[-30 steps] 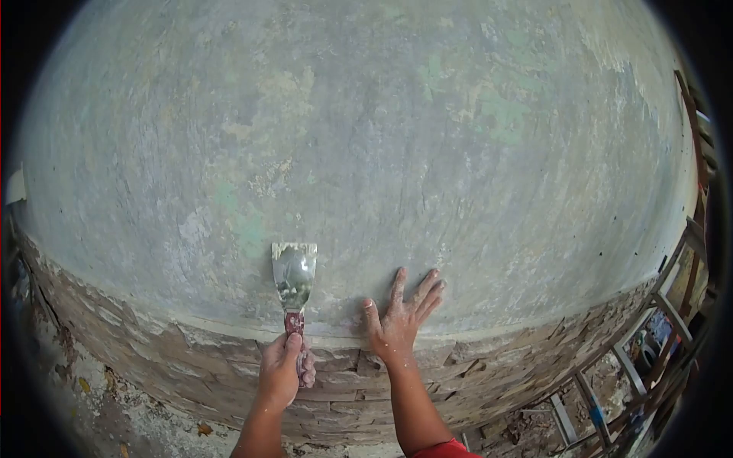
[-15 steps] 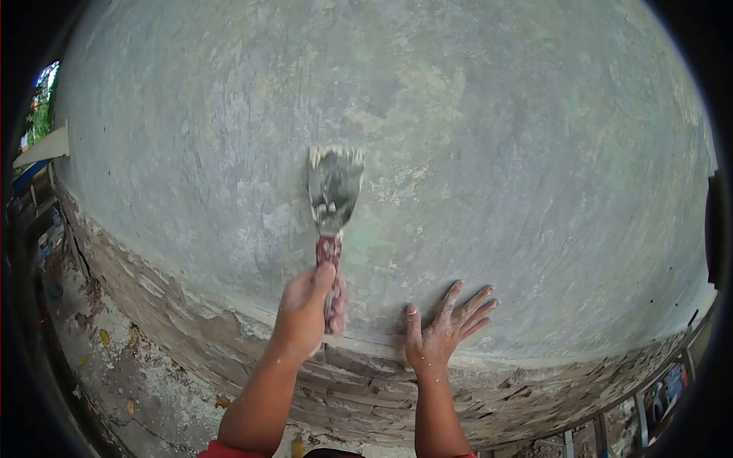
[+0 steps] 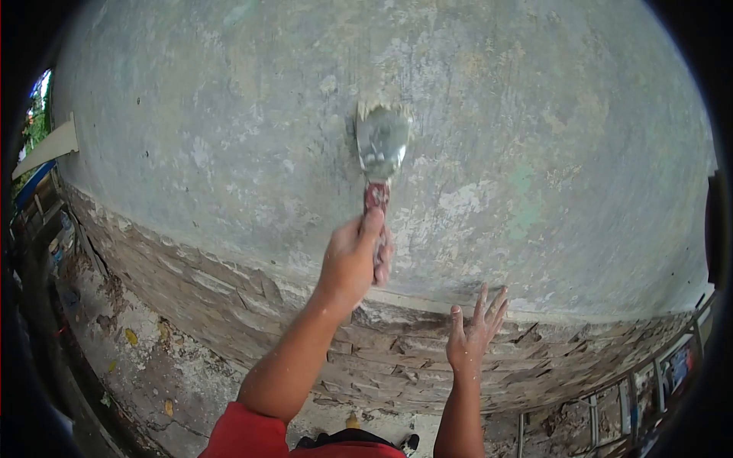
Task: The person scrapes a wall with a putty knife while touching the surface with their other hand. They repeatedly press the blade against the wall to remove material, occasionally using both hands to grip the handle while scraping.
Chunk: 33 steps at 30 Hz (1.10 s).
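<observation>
My left hand (image 3: pixel 353 258) grips the red handle of a putty knife (image 3: pixel 379 149), whose wide metal blade lies against the grey plastered wall (image 3: pixel 229 122) with pale filler along its top edge. My right hand (image 3: pixel 475 332) is open with fingers spread, resting near the lower edge of the plaster, just above the stone cladding (image 3: pixel 382 355). Patches of light filler and old green paint mark the wall around the blade.
Rough stacked stone runs along the wall's base. Below it is a dirty concrete floor (image 3: pixel 145 359) with fallen leaves. A metal frame (image 3: pixel 641 389) stands at the lower right. A beam and greenery (image 3: pixel 42 145) show at the far left.
My left hand has pushed the putty knife upward and to the right along the wall. My right hand has slid lower, toward the stone edge. The view has shifted left.
</observation>
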Each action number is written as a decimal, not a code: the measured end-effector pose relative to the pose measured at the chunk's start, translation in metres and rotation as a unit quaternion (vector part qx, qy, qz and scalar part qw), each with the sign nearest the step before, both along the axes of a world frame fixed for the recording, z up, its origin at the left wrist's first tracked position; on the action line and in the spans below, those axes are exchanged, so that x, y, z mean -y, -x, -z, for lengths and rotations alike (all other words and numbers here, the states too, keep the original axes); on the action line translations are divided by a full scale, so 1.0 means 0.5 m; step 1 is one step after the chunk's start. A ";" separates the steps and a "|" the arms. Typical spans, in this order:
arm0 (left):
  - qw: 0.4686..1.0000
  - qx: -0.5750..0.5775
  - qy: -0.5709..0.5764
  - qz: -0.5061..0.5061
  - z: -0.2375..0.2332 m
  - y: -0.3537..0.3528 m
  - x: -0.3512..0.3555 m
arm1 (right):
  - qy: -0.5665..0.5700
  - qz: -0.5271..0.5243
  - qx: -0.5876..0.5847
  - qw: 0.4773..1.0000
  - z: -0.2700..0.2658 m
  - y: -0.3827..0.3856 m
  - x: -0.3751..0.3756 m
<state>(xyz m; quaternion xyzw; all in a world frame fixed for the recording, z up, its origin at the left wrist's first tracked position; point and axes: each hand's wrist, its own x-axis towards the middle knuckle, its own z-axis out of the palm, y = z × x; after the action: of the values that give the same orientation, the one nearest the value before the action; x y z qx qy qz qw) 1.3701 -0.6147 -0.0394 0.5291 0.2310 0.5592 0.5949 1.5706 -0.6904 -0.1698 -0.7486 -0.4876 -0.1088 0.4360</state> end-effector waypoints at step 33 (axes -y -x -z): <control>0.991 0.009 -0.056 -0.117 -0.105 0.400 -0.200 | -0.177 -0.073 0.038 0.981 -0.079 0.314 -0.197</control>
<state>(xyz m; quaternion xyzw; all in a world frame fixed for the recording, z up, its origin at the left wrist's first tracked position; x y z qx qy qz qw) 1.1703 -0.5149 0.0131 0.5261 0.2542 0.6419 0.4965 1.4139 -0.5922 -0.1304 -0.6171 -0.5304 -0.1896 0.5495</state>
